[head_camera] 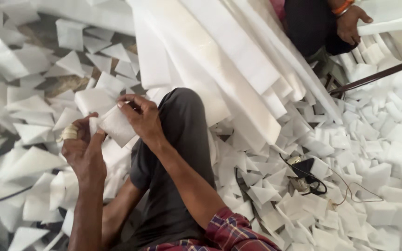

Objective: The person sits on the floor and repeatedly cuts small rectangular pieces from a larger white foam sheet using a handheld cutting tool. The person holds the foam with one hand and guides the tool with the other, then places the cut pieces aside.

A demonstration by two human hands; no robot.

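Above the knee, both hands (112, 130) pinch one white foam piece (116, 125)

A white foam sheet piece (116, 124), matt and finely grained with soft cut edges, is held between the left hand (82, 148) and the right hand (141, 118). A pale, ribbed tape wrap (69, 133) is seen on a left-hand finger. Long foam strips (238, 69) of the same matt white material, slightly fibrous on the surface, are laid across dark grey woven cloth trousers (182, 135). A red-and-blue checked cloth sleeve (231, 232) appears soft and matt. Scattered foam offcuts (373, 153) are shown, with a small black plastic device (305, 169) and thin wire.
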